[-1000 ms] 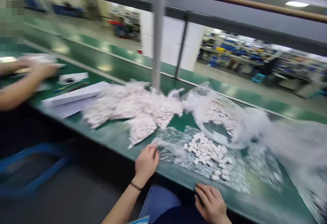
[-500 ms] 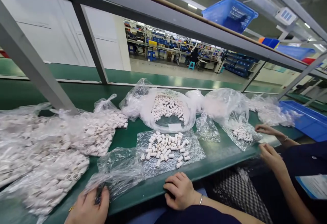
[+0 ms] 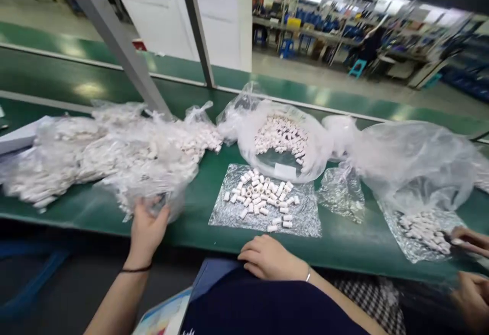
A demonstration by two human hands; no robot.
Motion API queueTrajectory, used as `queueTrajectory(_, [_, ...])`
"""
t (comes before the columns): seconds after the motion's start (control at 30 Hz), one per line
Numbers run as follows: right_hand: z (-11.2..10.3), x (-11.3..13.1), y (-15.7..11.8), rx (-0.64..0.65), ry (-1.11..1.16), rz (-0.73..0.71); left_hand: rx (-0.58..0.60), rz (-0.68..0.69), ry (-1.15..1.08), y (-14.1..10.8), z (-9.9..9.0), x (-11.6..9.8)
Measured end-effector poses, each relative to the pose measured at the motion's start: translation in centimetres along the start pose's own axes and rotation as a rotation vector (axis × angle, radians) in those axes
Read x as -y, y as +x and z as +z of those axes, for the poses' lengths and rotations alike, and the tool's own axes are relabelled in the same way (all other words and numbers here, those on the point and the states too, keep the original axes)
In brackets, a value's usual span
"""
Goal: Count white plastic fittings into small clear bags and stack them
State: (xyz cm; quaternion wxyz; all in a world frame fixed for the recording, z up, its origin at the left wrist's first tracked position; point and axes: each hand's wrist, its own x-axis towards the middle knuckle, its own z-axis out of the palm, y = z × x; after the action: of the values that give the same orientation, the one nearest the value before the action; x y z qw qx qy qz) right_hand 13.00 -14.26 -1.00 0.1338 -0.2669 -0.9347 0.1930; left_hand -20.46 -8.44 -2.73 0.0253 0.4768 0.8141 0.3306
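Observation:
My left hand (image 3: 148, 225) is closed on the edge of a clear plastic bag (image 3: 173, 206), in front of the heap of filled bags on the left. Motion blurs its fingertips and the bag. Nothing shows in my right hand (image 3: 269, 257), which rests at the bench's front edge with its fingers loosely bent. Just beyond it, short white tube pieces (image 3: 263, 196) lie scattered on a sheet of clear bubble wrap (image 3: 225, 215). Behind them a large open plastic bag (image 3: 323, 146) holds many more such pieces, with a white label at its front.
Filled clear bags (image 3: 114, 157) of white pieces are heaped on the green bench (image 3: 198, 225) to the left. A crumpled clear bag (image 3: 342, 192) lies right of the bubble wrap. At far right, a co-worker's hands (image 3: 471, 238) are beside another small pile (image 3: 424, 230). A metal post (image 3: 126, 45) rises behind.
The view has swung left and down. My left hand has carried the clear plastic bag away from the bubble wrap toward the filled bags. My right hand stays at the bench edge, fingers less curled.

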Motion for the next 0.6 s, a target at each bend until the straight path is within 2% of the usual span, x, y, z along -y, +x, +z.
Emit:
queueTrajectory(0.13, [-3.6, -0.3, -3.1, -0.119, 0.135, 0.093, 0.090, -0.079, 0.156, -1.8, 1.2, -0.3])
queueTrajectory(0.27, [-6.0, -1.5, -5.9, -0.282, 0.032, 0.317, 0.109, -0.105, 0.193, -2.0, 1.4, -0.9])
queueTrajectory(0.37, [-7.4, -4.0, -6.6, -0.364, -0.074, 0.418, 0.108, -0.093, 0.185, -2.0, 1.3, -1.1])
queueTrajectory(0.5, [-9.2, -9.4, -4.5, -0.409, -0.252, 0.511, 0.092, -0.071, 0.164, -2.2, 1.3, -0.9])
queueTrajectory(0.6, [-10.2, -13.2, -0.8, -0.277, -0.423, 0.568, 0.080, -0.037, 0.144, -2.3, 1.3, -0.5])
